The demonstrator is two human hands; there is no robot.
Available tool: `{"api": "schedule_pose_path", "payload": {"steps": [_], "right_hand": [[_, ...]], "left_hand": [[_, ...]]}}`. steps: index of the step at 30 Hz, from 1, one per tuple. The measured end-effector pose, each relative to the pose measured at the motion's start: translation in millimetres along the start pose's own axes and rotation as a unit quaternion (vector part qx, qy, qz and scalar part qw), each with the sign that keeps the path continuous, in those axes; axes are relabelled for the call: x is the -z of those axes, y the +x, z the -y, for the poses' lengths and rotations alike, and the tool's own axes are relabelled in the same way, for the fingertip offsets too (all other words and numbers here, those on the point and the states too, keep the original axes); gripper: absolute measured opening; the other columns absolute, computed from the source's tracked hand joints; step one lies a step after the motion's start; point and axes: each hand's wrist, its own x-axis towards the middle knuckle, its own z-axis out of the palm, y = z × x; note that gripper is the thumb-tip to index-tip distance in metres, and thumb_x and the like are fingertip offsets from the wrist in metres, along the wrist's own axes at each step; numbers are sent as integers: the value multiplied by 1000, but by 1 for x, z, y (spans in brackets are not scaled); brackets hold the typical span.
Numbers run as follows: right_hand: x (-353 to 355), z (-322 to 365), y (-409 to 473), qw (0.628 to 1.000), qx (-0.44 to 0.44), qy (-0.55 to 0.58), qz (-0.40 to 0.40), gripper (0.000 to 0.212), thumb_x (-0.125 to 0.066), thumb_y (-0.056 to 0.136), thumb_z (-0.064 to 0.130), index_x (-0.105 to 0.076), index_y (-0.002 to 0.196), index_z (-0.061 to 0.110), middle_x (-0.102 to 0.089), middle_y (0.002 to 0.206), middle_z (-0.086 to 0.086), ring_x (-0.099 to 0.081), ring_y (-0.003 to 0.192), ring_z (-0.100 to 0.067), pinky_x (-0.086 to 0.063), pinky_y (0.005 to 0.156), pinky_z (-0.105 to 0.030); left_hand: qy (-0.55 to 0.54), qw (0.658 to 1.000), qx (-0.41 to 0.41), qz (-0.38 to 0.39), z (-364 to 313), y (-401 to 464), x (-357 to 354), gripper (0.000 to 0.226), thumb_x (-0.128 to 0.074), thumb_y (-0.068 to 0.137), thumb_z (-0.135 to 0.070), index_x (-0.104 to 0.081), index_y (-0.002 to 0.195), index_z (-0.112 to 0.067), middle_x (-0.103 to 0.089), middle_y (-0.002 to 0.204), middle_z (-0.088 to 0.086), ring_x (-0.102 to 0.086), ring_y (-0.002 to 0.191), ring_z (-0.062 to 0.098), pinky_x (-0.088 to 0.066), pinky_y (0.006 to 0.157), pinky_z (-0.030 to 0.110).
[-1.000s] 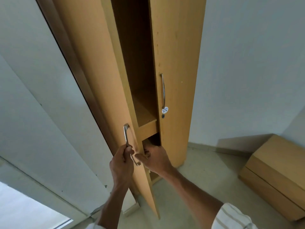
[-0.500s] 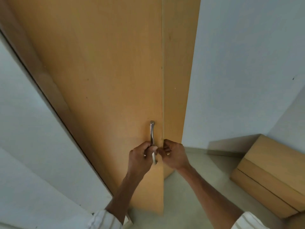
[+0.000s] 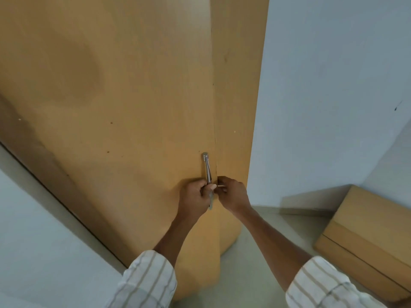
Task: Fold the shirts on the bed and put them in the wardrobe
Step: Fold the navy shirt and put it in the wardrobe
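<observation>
At the wardrobe point(image 3: 133, 107), our left hand point(image 3: 194, 197) grips the door handle point(image 3: 208, 172); our right hand point(image 3: 232, 194) pinches something unclear at three o'clock. No shirts visible; the next step probably needs a firm close.

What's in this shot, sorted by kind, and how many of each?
Hands: 2, the left hand wrapped round the handle, the right hand beside it
Wardrobe doors: 2, the left door and the right door
Metal handles: 1, the handle
Wooden boxes: 1, the wooden box on the floor
Total: 6
</observation>
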Motion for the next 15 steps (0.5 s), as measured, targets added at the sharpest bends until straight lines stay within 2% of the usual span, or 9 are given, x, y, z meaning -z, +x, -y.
{"api": "schedule_pose_path", "payload": {"steps": [2, 4, 6, 8, 10, 13, 15], "right_hand": [[1, 1, 14, 1000, -18, 15, -13, 30, -62, 93, 15, -65, 122, 15, -73, 113, -1, -71, 101, -18, -53, 87, -31], [3, 2, 28, 999, -22, 12, -21, 41, -60, 94, 12, -57, 135, 14, -70, 123, -3, -67, 109, -19, -51, 92, -30], [5, 4, 41, 999, -19, 15, -22, 46, -59, 95, 12, -53, 140, 15, -67, 127, -4, -65, 114, -20, -49, 95, -29], [5, 9, 55, 1000, -8, 26, -14, 48, -59, 94, 12, -52, 141, 16, -66, 129, -4, -64, 116, -21, -49, 97, -30], [5, 16, 68, 999, 21, 29, -11, 48, -60, 93, 11, -53, 140, 17, -68, 125, -3, -66, 112, -21, -51, 95, -32], [3, 21, 87, 998, 55, 7, -21, 45, -62, 91, 13, -58, 136, 18, -72, 108, -4, -68, 100, -22, -53, 83, -33], [1, 19, 95, 998, 59, -17, -28, 41, -62, 92, 16, -60, 133, 18, -71, 101, -5, -68, 93, -23, -51, 76, -31]], "left_hand": [[5, 1000, 3, -7, 2, 13, 0, 29, -65, 93, -19, -61, 68, -4, -56, 55, 9, -40, 48, 9, -31, 48, 18], [5, 1000, 3, -17, 6, 24, 0, 30, -65, 93, -18, -60, 67, -4, -55, 54, 7, -39, 48, 8, -35, 49, 26], [11, 999, 10, -29, 9, 34, -1, 34, -66, 92, -17, -55, 63, -5, -52, 52, 7, -36, 48, 8, -34, 50, 28], [25, 999, 16, -37, 12, 42, 0, 38, -66, 92, -18, -49, 60, -9, -43, 48, -2, -32, 47, 9, -31, 50, 26], [40, 998, 23, -44, 15, 51, 1, 39, -66, 94, -22, -48, 59, -13, -39, 48, -5, -32, 46, 9, -29, 49, 24], [38, 997, 48, -51, 18, 59, 0, 43, -66, 95, -25, -45, 56, -24, -42, 47, -8, -36, 43, 7, -29, 46, 16], [31, 996, 62, -52, 19, 64, 1, 39, -65, 95, -24, -50, 59, -23, -45, 48, -10, -39, 43, 5, -31, 46, 14]]}}
